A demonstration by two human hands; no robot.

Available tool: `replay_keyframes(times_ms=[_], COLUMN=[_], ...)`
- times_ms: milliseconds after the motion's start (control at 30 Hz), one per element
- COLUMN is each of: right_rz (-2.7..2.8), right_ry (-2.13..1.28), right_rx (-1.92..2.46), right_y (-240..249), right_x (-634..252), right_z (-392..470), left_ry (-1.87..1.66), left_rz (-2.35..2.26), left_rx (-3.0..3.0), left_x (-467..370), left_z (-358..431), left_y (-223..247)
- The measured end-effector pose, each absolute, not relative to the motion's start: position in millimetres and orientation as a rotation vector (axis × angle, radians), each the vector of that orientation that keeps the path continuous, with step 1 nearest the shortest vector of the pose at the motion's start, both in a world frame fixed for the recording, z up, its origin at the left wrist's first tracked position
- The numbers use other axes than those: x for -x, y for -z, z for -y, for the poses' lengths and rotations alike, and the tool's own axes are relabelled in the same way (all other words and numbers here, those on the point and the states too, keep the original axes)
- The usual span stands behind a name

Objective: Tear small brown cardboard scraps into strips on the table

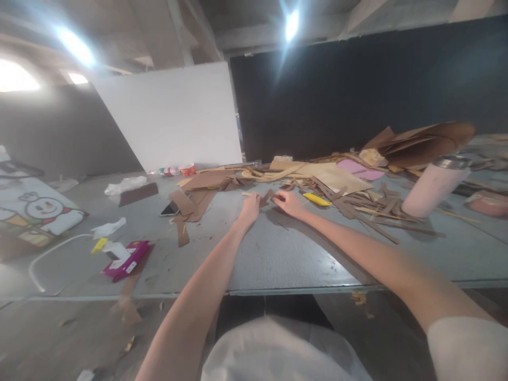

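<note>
My left hand (250, 209) and my right hand (289, 204) are close together over the middle of the grey table, fingers pinched. Between them is a small dark brown strip (267, 198), perhaps paper or veneer, bent or in two pieces; I cannot tell which. Each hand closes on an end of it. Just right of my right hand lies a yellow utility knife (317, 199). Brown sheet pieces (198, 203) lie to the left of my left hand, partly over a phone (170, 209).
Many cut brown strips (373, 211) spread to the right, near a pink bottle (436, 185). A large rolled brown sheet (432, 143) lies behind. At left are a purple wipes packet (127, 260) and a printed bag (39, 211). The table edge (293, 290) runs before me.
</note>
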State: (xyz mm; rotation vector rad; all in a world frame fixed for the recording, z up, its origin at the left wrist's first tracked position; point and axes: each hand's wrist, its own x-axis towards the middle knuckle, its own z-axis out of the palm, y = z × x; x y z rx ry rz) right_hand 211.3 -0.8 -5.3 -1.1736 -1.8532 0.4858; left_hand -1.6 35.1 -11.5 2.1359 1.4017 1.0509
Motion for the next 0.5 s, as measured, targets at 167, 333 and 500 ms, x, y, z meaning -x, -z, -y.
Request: replay_keyframes(times_ms=[167,333,500], right_rz=[1.883,1.877,1.858], right_ry=[-0.478,-0.483,-0.482], right_rx=[1.156,1.137,1.151], right_y=[10.0,14.2,11.0], right_x=[-211.4,-212.6,-212.9], right_z=[-4.6,-10.5,-7.1], left_ry=[-0.988,-1.004,-1.035], left_rz=[-1.301,-1.111,-1.001], left_rx=[-2.172,-2.213,-2.211], left_x=[0.3,-0.5,-0.8], left_z=[-31.2,-27.3,-26.3], left_y=[13.4,13.5,13.4])
